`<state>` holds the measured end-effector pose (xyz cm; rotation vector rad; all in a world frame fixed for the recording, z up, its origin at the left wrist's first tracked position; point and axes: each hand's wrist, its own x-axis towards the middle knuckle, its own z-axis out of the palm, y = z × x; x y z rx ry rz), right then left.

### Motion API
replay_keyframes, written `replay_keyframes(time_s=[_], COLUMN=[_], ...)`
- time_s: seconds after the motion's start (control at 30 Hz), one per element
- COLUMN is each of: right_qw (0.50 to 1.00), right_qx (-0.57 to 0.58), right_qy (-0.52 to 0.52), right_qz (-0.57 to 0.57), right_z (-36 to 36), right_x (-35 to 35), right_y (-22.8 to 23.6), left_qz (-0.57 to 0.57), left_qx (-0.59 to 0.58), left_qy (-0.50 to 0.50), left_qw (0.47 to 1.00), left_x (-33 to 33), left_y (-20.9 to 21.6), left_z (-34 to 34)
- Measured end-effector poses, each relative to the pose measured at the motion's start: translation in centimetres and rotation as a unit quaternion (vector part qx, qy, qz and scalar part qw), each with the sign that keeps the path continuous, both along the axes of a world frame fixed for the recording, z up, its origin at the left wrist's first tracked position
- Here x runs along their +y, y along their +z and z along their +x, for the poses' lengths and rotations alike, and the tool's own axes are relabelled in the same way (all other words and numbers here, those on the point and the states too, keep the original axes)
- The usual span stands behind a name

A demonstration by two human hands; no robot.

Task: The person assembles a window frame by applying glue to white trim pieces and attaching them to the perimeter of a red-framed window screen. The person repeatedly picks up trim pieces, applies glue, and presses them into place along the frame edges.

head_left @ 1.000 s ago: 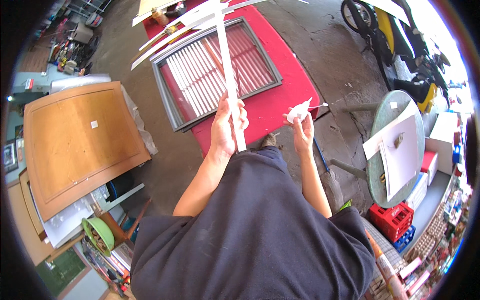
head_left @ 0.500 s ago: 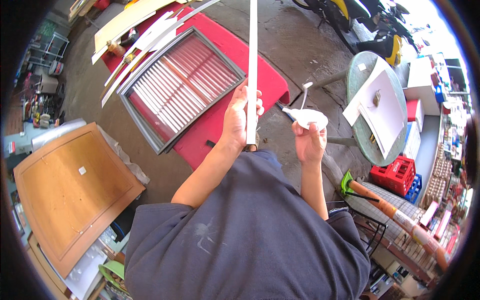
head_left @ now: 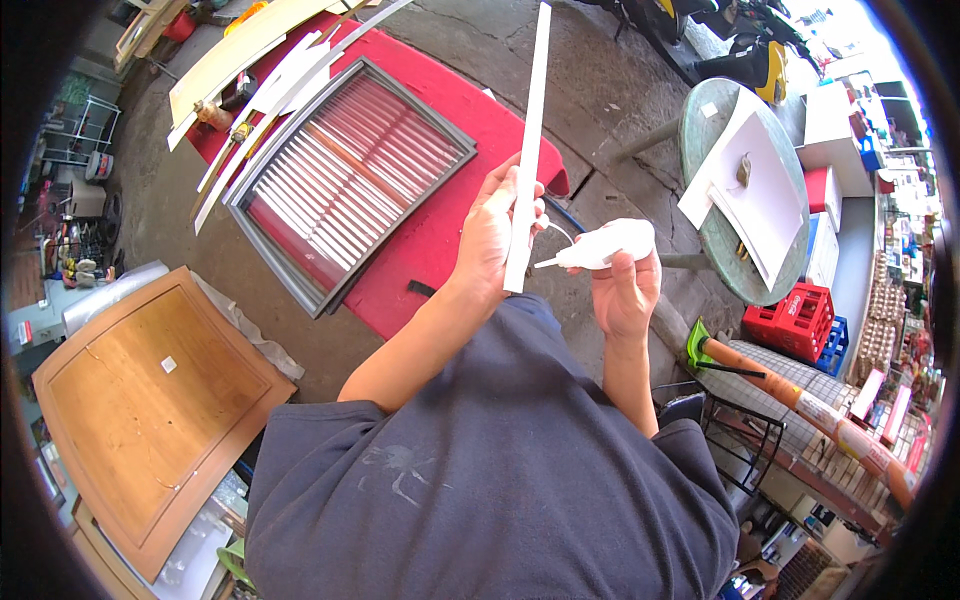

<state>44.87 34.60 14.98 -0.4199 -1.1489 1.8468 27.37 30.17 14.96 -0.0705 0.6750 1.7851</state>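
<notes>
My left hand (head_left: pixel 492 235) is closed around the lower part of a long, narrow white strip (head_left: pixel 530 130), which stands nearly upright and leans a little to the right. In my right hand (head_left: pixel 626 290) is a white squeeze bottle (head_left: pixel 615 243) with a thin nozzle. The bottle lies on its side, its nozzle pointing left toward the strip's lower end, with a small gap between them. A thin white piece, perhaps the bottle's cap on its strap, curves up beside the nozzle. Beyond my left hand, a grey-framed slatted panel (head_left: pixel 350 180) lies on the red table (head_left: pixel 440 95).
White strips and boards (head_left: pixel 270 95) lie at the table's far left. A round green table (head_left: pixel 700 130) at right bears white sheets (head_left: pixel 765 200). Red crates (head_left: pixel 790 320) stand below it. A wooden panel (head_left: pixel 150 400) leans at left. Motorcycles (head_left: pixel 755 60) are parked at far right.
The white strip has tilted to the right at its top. My right hand has turned the bottle, so its nozzle now points left at the strip instead of upward.
</notes>
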Motion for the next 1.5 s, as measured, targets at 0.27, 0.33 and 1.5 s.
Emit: replay_keyframes(time_s=[0.27,0.33,1.5], right_qw=[0.997,0.998,0.995], right_qx=[-0.071,-0.061,-0.073], right_qy=[0.007,0.024,0.047], right_qz=[0.025,0.019,0.050], right_z=[0.0,-0.1,-0.6], right_x=[-0.1,-0.2,-0.5], right_y=[0.8,1.3,2.4], left_qz=[-0.004,0.004,-0.024], left_qx=[0.006,0.002,0.007], left_qy=[0.004,0.002,0.014], left_qw=[1.000,1.000,1.000], left_x=[0.0,0.0,0.1], left_y=[0.5,0.2,1.1], left_z=[0.3,0.3,0.5])
